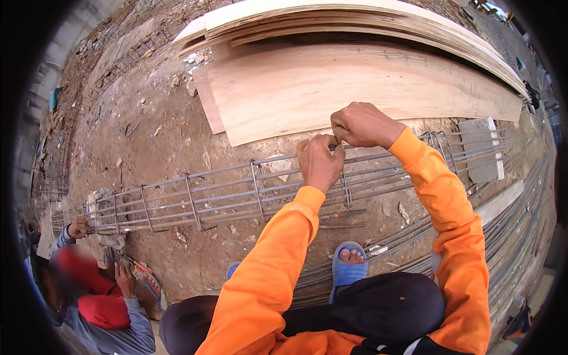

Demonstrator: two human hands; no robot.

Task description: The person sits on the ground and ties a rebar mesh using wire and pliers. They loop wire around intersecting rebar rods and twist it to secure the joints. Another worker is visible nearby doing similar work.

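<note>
A long rebar cage of straight bars and square stirrups lies across the ground in front of me. My left hand is closed at the cage's far top bar, beside a stirrup. Right against it, my right hand is closed in a fist, its fingertips meeting the left hand's. Whatever the fingers pinch between them is hidden. Orange sleeves cover both my forearms.
Beyond the cage lies a stack of plywood sheets. Loose rebar runs along the ground at right, near a grey slab. At lower left a co-worker in red and grey crouches, one hand at the cage's end.
</note>
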